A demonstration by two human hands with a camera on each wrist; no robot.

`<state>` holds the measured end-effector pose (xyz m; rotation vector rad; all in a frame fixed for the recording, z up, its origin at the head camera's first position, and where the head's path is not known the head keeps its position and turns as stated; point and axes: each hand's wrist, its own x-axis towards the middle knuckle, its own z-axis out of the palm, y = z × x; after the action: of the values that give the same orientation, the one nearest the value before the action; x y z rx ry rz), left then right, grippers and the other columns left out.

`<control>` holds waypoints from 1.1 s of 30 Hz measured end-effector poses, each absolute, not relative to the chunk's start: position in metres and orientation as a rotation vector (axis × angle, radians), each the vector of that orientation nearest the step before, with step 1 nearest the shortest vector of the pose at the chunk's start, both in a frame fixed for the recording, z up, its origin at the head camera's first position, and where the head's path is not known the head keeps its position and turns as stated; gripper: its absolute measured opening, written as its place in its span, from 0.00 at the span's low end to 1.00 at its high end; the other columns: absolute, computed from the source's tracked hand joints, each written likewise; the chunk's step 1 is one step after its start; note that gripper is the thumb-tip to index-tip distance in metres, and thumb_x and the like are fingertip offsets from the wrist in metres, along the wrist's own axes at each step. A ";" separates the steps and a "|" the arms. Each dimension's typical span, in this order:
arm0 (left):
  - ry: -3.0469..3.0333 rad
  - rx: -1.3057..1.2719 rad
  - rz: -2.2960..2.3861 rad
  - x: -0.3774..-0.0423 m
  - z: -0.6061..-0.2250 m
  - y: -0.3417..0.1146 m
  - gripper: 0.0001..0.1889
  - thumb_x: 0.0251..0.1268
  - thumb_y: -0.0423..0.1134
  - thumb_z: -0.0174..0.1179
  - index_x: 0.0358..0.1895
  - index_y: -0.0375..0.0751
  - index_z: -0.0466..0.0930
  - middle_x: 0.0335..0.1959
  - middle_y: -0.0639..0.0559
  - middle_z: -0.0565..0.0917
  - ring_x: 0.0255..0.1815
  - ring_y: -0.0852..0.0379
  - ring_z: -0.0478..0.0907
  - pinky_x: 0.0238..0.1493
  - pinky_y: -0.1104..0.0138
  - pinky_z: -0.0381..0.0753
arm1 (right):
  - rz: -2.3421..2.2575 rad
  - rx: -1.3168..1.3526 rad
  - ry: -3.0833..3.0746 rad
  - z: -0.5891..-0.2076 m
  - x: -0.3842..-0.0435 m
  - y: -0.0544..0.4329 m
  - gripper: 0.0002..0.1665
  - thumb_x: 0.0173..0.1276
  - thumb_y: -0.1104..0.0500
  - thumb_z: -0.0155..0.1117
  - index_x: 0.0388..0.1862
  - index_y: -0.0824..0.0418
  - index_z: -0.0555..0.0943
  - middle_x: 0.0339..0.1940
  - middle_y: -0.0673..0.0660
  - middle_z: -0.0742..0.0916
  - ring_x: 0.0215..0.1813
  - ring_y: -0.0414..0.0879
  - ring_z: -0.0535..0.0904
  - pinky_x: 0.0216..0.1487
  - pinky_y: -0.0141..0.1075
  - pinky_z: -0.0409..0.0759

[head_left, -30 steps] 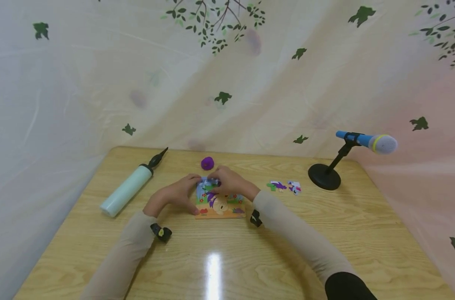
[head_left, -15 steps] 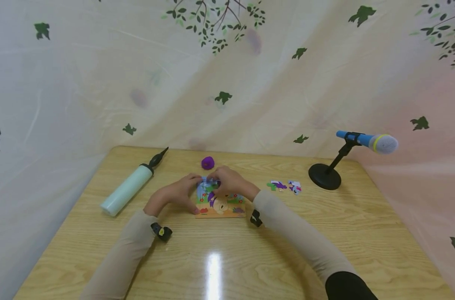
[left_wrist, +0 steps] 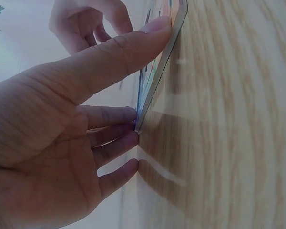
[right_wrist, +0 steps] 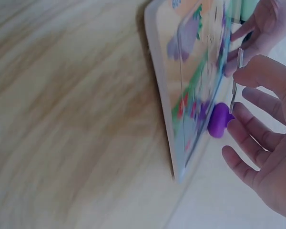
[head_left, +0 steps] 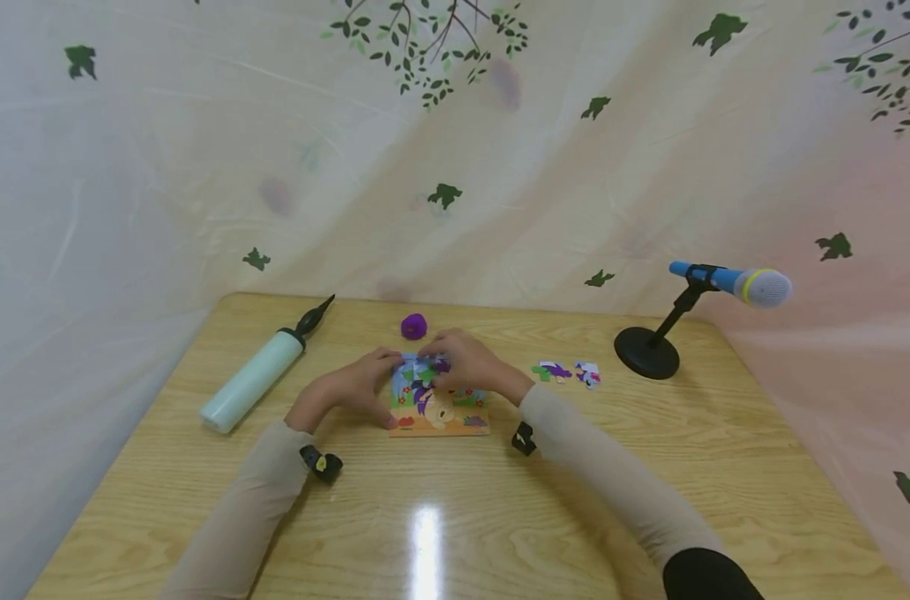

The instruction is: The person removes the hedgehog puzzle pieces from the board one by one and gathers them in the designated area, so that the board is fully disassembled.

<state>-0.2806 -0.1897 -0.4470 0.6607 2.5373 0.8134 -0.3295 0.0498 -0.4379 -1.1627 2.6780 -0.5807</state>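
A picture puzzle board (head_left: 440,430) with an orange lower border lies flat on the table. My left hand (head_left: 361,386) holds its left side, the thumb on the near corner and the fingertips at the far corner. In the left wrist view the thumb (left_wrist: 157,36) overlaps the board's face. Over the board's upper part, my right hand (head_left: 466,362) pinches a thin puzzle piece (right_wrist: 240,58) between thumb and fingers. The right wrist view shows this piece edge-on, apart from the board. The right hand hides part of the picture.
Two loose puzzle pieces (head_left: 552,372) lie to the right. A purple round object (head_left: 413,326) sits behind the board. On the left lies a mint-green hand pump (head_left: 254,379). At the back right stands a blue toy microphone (head_left: 725,279) on a black stand (head_left: 647,352).
My right hand has shifted slightly right with the puzzle piece, and more of the piece's purple print shows. The left hand stays on the board.
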 end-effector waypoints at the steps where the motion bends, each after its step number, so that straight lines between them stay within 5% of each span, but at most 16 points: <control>1: 2.539 0.658 0.809 -0.280 -0.447 -0.190 0.57 0.49 0.48 0.80 0.79 0.33 0.55 0.79 0.36 0.56 0.81 0.33 0.53 0.81 0.40 0.56 | -0.579 -1.159 2.687 -0.437 -0.329 0.053 0.30 0.58 0.60 0.75 0.62 0.58 0.83 0.54 0.57 0.85 0.54 0.52 0.78 0.54 0.42 0.82; 21: 2.541 0.603 0.784 -0.281 -0.449 -0.189 0.56 0.51 0.49 0.79 0.81 0.38 0.55 0.81 0.37 0.54 0.82 0.33 0.49 0.80 0.37 0.54 | -0.782 -1.013 2.676 -0.421 -0.332 0.138 0.28 0.61 0.64 0.72 0.63 0.61 0.83 0.55 0.60 0.84 0.61 0.63 0.77 0.61 0.59 0.80; 33: 2.554 0.643 0.761 -0.282 -0.449 -0.188 0.57 0.50 0.48 0.79 0.80 0.35 0.54 0.80 0.35 0.55 0.82 0.32 0.50 0.81 0.39 0.55 | -0.770 -0.971 2.731 -0.433 -0.332 0.175 0.28 0.60 0.64 0.72 0.62 0.64 0.82 0.55 0.61 0.84 0.56 0.56 0.79 0.56 0.54 0.83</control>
<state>-0.2815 -0.1877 -0.4495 0.6434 2.5537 0.7613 -0.3321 0.1748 -0.4326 -0.9709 2.7314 -0.7700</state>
